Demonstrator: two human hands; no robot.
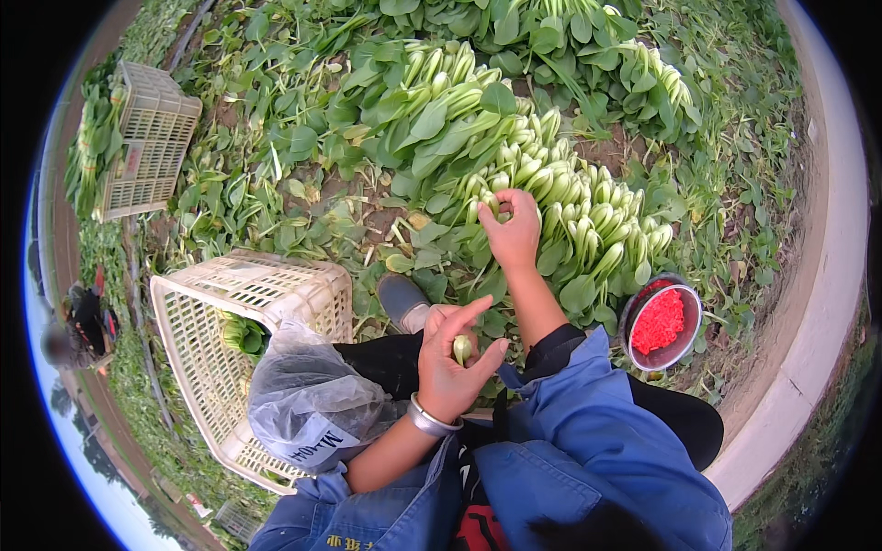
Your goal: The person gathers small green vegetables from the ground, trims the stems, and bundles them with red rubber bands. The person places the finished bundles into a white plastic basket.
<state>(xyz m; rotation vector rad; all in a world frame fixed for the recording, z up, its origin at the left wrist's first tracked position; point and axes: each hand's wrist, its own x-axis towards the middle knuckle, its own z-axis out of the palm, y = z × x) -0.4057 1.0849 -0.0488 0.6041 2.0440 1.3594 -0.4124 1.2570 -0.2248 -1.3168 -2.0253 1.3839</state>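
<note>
My left hand (451, 358), with a silver bangle at the wrist, is held palm up over my lap. One small bok choy (462, 349) lies in it, base up, against the curled fingers; thumb and forefinger are spread. My right hand (511, 224) reaches to the near side of a long row of bok choy (551, 175), pale bases up. Its thumb and forefinger are at the base of one bok choy (488, 200). To the right of my right forearm stands a metal bowl (697, 324) of red bands or ties (659, 322), too small to tell which.
A cream plastic crate (207, 289) lies tipped at my left, some greens inside. Another crate (155, 131) with bundled greens stands farther left. More bok choy (648, 69) lies beyond the row. A pale concrete edge (806, 358) curves along the right. A person (86, 320) is far left.
</note>
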